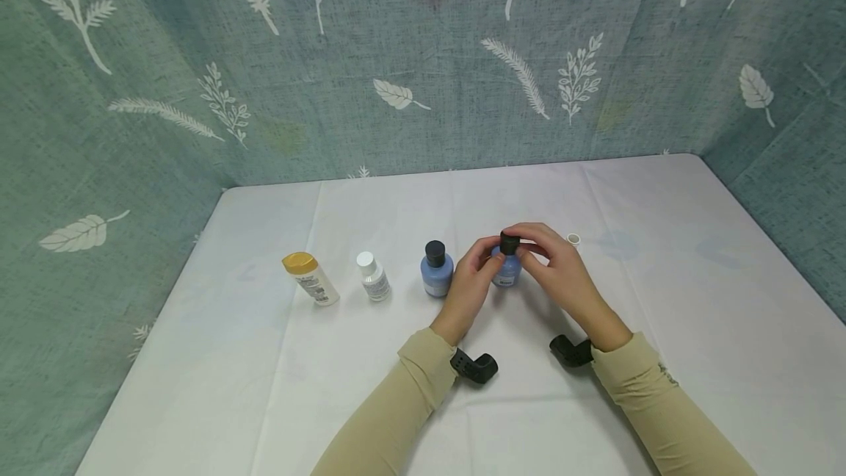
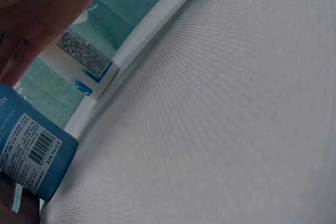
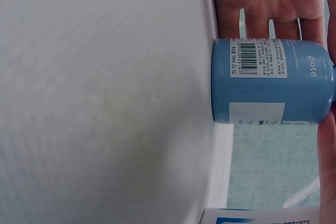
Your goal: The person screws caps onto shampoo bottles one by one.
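A blue bottle (image 1: 507,272) with a black cap (image 1: 510,244) stands upright on the white-covered table between both hands. My left hand (image 1: 468,281) holds it around the upper body from the left. From the right, my right hand (image 1: 558,270) grips the black cap with thumb and fingers, its forefinger lying over the top. The right wrist view shows the blue bottle (image 3: 262,82) from its label side, its base on the cloth. In the left wrist view, the blue bottle (image 2: 37,145) is partly cut off by the frame edge.
Left of my hands stand another blue bottle (image 1: 436,275), a small white bottle (image 1: 375,281) and a white bottle with a gold cap (image 1: 311,281), which leans in view. Behind my right hand a white ring-shaped top (image 1: 573,239) shows. Patterned green curtains (image 1: 396,57) border the table.
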